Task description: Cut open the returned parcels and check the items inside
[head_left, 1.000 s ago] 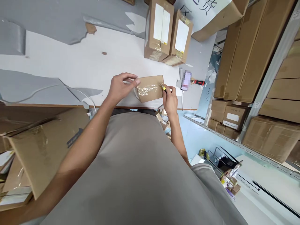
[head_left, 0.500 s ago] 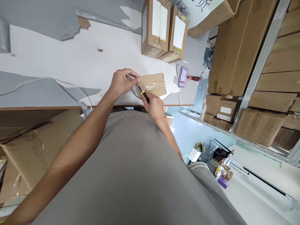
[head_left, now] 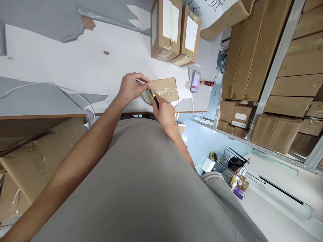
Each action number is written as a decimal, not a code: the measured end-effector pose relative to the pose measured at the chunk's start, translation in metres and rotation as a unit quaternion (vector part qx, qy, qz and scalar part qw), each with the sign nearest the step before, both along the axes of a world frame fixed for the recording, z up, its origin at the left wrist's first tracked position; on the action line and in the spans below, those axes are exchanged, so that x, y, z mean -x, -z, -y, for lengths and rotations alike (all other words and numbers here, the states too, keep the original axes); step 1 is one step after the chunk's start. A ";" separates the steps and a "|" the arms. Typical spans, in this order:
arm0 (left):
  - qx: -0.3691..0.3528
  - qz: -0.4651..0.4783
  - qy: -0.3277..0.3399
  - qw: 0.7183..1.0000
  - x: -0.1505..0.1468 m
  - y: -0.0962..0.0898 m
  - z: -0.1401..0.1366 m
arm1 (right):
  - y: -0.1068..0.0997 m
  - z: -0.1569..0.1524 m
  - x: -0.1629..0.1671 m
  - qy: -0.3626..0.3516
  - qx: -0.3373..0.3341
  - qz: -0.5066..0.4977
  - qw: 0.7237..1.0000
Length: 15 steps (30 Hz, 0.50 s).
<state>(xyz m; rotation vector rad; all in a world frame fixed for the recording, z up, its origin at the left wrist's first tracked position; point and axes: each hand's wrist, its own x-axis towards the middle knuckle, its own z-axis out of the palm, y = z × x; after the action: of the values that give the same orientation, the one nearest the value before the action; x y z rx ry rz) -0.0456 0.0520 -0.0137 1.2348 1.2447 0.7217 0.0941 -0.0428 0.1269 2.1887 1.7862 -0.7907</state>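
Tall metal shelving (head_left: 279, 57) along the right, packed with brown cartons (head_left: 241, 64), above a pale blue floor (head_left: 194, 134). White tabletop (head_left: 63, 60) partly overlaid by torn gray sheeting (head_left: 37, 16), with a narrow brown edge (head_left: 42, 116) just ahead of a gray shirt (head_left: 146, 168). Most room for moving leftward of the hands, over a broad white stretch with a small brown scrap (head_left: 106, 53); tighter to the right, with two labeled cartons (head_left: 165, 53) close together at the far side and a pixelated device (head_left: 195, 80) beside a red-and-black handle (head_left: 208, 83).

Small box (head_left: 164, 84) near the brown edge, between both hands and slightly askew. Left hand (head_left: 132, 88) at its far left corner, thumb and forefinger pinching there, other fingers loosely curled. Right hand (head_left: 165, 114) wrapped around a black-and-yellow cutter (head_left: 155, 98), tip directed at the box's left end, just beside the left thumb. Exact contact between blade and cardboard hard to tell at this size.

Plain brown cardboard, rectangular, with glossy, wrinkled clear tape across the upper face. Similar shiny tape on the labeled cartons. Sheeting smooth, with ragged borders. Thin white cable (head_left: 35, 84) curving across it at left; large creased carton (head_left: 65, 144) below.
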 end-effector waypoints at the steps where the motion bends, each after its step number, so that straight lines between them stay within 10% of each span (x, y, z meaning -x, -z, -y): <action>1: 0.000 0.001 -0.001 1.000 0.000 0.000 0.000 | 0.000 0.000 0.000 0.001 0.000 0.000 1.000; 15: 0.051 -0.003 -0.013 0.999 0.000 -0.001 0.007 | -0.003 -0.023 0.005 -0.029 0.044 0.015 0.998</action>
<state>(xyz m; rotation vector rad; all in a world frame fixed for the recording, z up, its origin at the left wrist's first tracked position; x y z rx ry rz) -0.0453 0.0453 -0.0126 1.1401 1.2879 0.6662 0.0893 -0.0193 0.1304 2.0728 1.7572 -0.8048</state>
